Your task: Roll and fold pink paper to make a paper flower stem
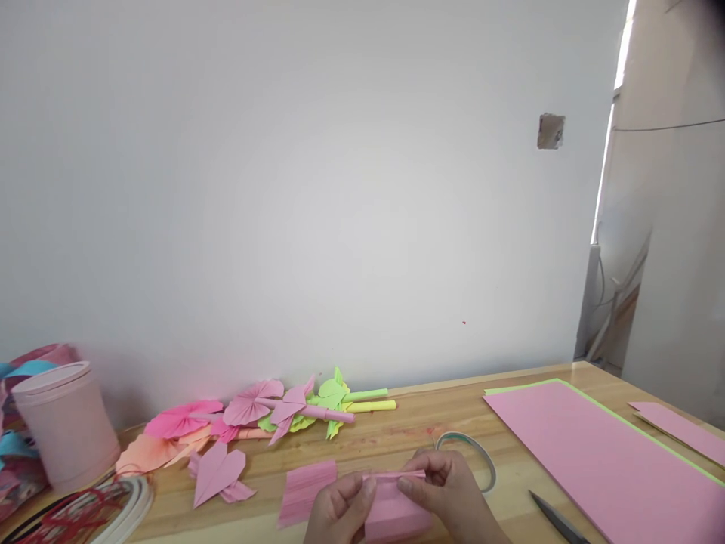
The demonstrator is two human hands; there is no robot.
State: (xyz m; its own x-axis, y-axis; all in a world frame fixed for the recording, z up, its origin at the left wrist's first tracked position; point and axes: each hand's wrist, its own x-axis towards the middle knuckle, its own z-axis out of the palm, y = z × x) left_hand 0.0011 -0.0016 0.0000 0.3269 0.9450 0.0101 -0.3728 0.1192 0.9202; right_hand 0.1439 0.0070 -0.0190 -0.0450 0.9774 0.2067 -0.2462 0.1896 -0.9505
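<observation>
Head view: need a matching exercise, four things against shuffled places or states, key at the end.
1. Folded pink paper
2. Creased pink piece
3. Large pink sheet
4. Lidded container

A. Green sheet showing along its edge
B. Behind the white coil
C. Just left of the left hand
D. Pinched by the right hand and the left

Pairs: 1-D, 2-C, 3-A, 4-B

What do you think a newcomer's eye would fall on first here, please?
Probably the bright pink, orange and green paper fans lying left of centre. Next may come the square hole in the white wall, upper right, and the pink paper between the left fingers and right fingers, bottom centre.
</observation>
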